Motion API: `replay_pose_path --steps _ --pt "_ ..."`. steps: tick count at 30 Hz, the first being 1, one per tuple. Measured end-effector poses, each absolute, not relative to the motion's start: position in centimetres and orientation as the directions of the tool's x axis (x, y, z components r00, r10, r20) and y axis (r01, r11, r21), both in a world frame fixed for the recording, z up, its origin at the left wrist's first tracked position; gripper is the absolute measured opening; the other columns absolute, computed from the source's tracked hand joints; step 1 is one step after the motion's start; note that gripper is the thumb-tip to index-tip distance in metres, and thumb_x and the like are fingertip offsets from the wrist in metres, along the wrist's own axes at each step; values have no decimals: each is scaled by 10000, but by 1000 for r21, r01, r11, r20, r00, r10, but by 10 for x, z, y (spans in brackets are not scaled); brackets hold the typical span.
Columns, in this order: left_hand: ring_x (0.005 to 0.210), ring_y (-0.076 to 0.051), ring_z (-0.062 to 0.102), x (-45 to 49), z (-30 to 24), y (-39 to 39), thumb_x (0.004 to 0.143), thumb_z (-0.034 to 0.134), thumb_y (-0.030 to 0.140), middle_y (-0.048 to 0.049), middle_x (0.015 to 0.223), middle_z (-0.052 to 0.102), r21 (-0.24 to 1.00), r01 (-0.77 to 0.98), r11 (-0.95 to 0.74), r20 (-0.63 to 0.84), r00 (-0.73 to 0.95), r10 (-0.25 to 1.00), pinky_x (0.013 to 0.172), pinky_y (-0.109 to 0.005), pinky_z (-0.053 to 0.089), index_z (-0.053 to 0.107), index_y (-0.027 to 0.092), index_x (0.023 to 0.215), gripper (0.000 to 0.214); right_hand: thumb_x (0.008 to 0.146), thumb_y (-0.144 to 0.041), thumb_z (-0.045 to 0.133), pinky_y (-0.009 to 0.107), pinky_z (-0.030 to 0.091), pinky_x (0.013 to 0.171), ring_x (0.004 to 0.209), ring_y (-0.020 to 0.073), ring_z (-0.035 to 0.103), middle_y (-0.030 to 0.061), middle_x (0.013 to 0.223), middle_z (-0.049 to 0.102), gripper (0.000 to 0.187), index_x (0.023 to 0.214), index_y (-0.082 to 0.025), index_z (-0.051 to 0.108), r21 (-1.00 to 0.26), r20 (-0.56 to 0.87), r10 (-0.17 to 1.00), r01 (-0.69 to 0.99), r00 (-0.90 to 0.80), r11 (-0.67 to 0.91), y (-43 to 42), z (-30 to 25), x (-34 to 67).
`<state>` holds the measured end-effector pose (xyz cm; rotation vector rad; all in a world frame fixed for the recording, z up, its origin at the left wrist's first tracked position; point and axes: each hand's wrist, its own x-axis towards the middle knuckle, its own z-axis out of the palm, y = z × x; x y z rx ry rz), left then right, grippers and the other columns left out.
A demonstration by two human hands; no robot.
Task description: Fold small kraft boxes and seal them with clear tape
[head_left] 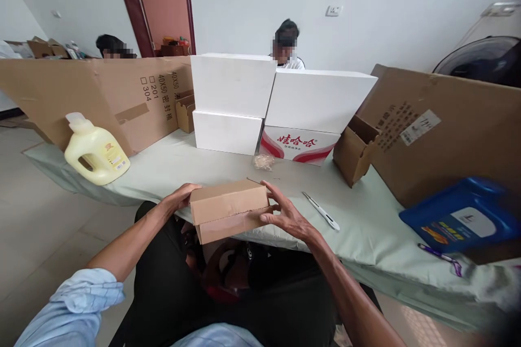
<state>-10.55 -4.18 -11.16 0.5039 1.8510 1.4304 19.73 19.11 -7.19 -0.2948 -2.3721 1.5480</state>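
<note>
"Since the cardboard box [230, 209] overhangs the near edge of the desk [163, 168], how does each grip stand?"

"Left grip [182, 196]: curled around the box's left end, fingers partly hidden. Right grip [293, 218]: thumb and fingers parted by the box's depth, clasping its right end."

"Hazards?"

"Slackening on either side could tip the box off that edge; whether the desk bears any weight, I cannot tell. A rightward sweep could knock the utility knife [321, 210]."

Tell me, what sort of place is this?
Probably a makeshift indoor workspace: there's a cloth-covered table, stacked white boxes on it, and a cardboard box being held at its near edge.
</note>
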Motion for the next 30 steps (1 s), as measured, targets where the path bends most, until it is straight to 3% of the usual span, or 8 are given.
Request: replay_pose_path --steps 5,9,12,14,18,23,27,30 --pt "738 -196 637 -110 -117 -45 708 836 719 16 731 614 994 -42 106 -97 -798 595 621 -284 472 564 212 790 581 851 -747 791 471 554 1084 1345 347 603 130 1585 583 922 1603 -267 557 -910 147 438 52 -887 411 188 -69 157" --pt "1190 -309 698 -102 -107 -76 760 754 822 -107 1208 741 995 46 -84 85 -836 542 814 -337 587 639 212 1111 714 907 -736 727 480 540 1080 1253 341 655 113 1447 694 752 1475 -248 666 -893 201 396 -1 -896 449 189 -55 126" --pt "1516 -382 535 -92 -105 -103 754 845 726 -167 1618 569 966 157 -205 251 -755 605 996 -412 602 591 248 1361 813 918 -734 696 451 556 984 1172 336 684 109 1322 745 683 1372 -224 720 -904 147 383 34 -912 427 192 -50 109" --pt "1613 -413 424 -89 -107 -114 720 945 578 -183 1739 437 941 282 -188 333 -669 665 1093 -474 574 554 262 1438 876 920 -741 673 421 545 911 1104 320 686 100 1201 761 635 1246 -202 757 -894 113 394 79 -912 442 195 -50 101" --pt "1628 -437 400 -88 -107 -113 657 1007 497 -210 1768 376 857 509 -75 424 -616 663 1196 -592 507 519 265 1443 953 908 -780 648 342 474 686 849 234 624 63 945 699 601 998 -192 732 -884 54 409 147 -911 444 195 -48 95" --pt "1593 -406 465 -81 -96 -101 663 1001 422 -225 1732 410 735 670 -107 576 -533 620 1174 -575 548 477 262 1360 887 939 -813 597 294 391 565 730 183 550 34 835 636 623 920 -199 702 -881 21 393 168 -919 442 193 -42 102" --pt "1529 -391 539 -74 -98 -101 676 975 376 -211 1679 466 709 702 -66 580 -527 621 1105 -559 596 453 273 1366 872 1024 -758 496 327 514 666 887 246 677 83 1008 741 626 1056 -194 768 -828 86 423 171 -902 534 215 -46 123" --pt "1518 -394 549 -71 -105 -106 677 971 363 -207 1671 471 692 721 -41 588 -529 612 1088 -558 603 451 278 1399 894 1052 -553 575 388 563 916 1098 294 711 121 1196 758 428 1173 -188 762 -595 156 580 393 -800 702 252 -63 159"
